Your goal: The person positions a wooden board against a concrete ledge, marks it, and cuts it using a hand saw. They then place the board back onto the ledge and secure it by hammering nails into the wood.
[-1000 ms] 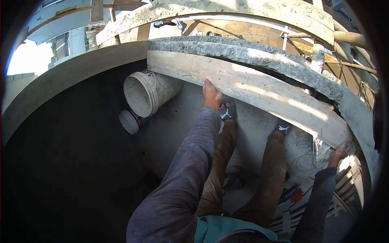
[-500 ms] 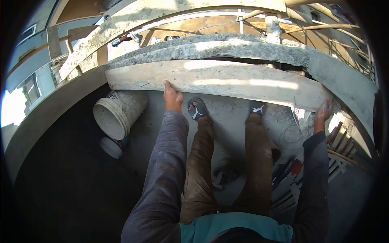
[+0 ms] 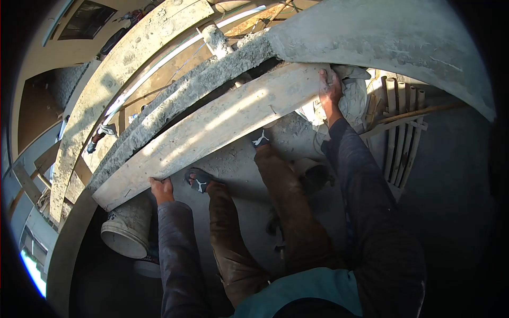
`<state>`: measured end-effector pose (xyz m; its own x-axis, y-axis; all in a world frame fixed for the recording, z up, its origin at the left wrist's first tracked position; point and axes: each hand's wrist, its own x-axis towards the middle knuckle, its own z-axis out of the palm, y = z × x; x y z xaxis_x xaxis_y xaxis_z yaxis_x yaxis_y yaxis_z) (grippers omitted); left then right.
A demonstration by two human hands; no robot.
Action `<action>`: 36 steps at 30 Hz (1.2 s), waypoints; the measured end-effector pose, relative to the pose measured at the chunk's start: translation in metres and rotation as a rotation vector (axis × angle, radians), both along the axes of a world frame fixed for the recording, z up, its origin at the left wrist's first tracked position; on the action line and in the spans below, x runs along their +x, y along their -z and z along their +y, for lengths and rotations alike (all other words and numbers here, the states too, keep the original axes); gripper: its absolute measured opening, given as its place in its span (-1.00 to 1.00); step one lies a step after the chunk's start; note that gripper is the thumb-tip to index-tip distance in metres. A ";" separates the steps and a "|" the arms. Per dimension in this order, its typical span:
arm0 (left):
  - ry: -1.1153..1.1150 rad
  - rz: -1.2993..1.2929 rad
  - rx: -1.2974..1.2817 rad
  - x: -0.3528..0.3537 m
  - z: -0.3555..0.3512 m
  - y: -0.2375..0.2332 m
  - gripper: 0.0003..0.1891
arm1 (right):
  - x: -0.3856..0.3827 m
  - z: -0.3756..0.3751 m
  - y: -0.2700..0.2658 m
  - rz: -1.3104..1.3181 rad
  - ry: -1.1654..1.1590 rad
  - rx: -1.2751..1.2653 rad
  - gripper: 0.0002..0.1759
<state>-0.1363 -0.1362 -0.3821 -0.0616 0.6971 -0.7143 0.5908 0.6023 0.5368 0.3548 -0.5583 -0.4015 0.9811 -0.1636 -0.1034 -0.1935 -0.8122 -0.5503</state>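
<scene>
A long wooden plank (image 3: 212, 132), pale and smeared with cement, lies along the inner side of a rough concrete ledge (image 3: 180, 106). Two bent nails stick out near its lower edge. My left hand (image 3: 163, 191) grips that lower edge toward the left end, thumb on the face and the other fingers hidden behind. At the right end, my right hand (image 3: 331, 94) is wrapped round the board close to the smooth concrete wall (image 3: 382, 42). A dark gap shows between the plank's top and the ledge.
A cement-stained bucket (image 3: 127, 228) lies tipped at the left. Near my feet is a dark round container (image 3: 312, 174). White sacking (image 3: 350, 98) and a slatted wooden rack (image 3: 405, 132) sit at the right. Beyond the ledge runs another board (image 3: 127, 63).
My view has turned to the right, so the plank now slants up to the right. Both hands keep hold of it, and the right hand is now higher on its end.
</scene>
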 end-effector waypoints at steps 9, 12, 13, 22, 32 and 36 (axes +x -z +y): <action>-0.526 -0.308 -0.178 0.034 -0.013 0.001 -0.26 | -0.004 0.029 -0.044 0.174 0.104 -0.043 -0.18; -0.677 -0.428 -0.287 0.058 -0.034 -0.005 -0.19 | 0.002 0.030 -0.044 0.276 0.120 -0.319 -0.12; -0.674 -0.428 -0.273 0.070 -0.041 -0.012 -0.19 | 0.002 0.030 -0.043 0.288 0.089 -0.445 -0.09; -0.638 -0.431 -0.280 0.094 -0.061 -0.030 -0.14 | -0.010 0.019 -0.062 -0.021 0.039 -0.458 -0.14; 0.381 0.059 -0.100 0.043 -0.115 -0.125 -0.42 | -0.203 -0.033 -0.201 0.161 -0.384 -0.191 -0.35; 1.246 0.163 -0.085 -0.011 -0.161 -0.235 -0.42 | -0.266 -0.068 -0.281 0.771 -0.600 -0.101 -0.22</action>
<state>-0.1478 -0.2970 -0.1471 0.5119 0.2972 -0.8060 0.8374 -0.3819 0.3911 0.0890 -0.6265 -0.1205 0.5740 0.2962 -0.7634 -0.0107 -0.9295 -0.3688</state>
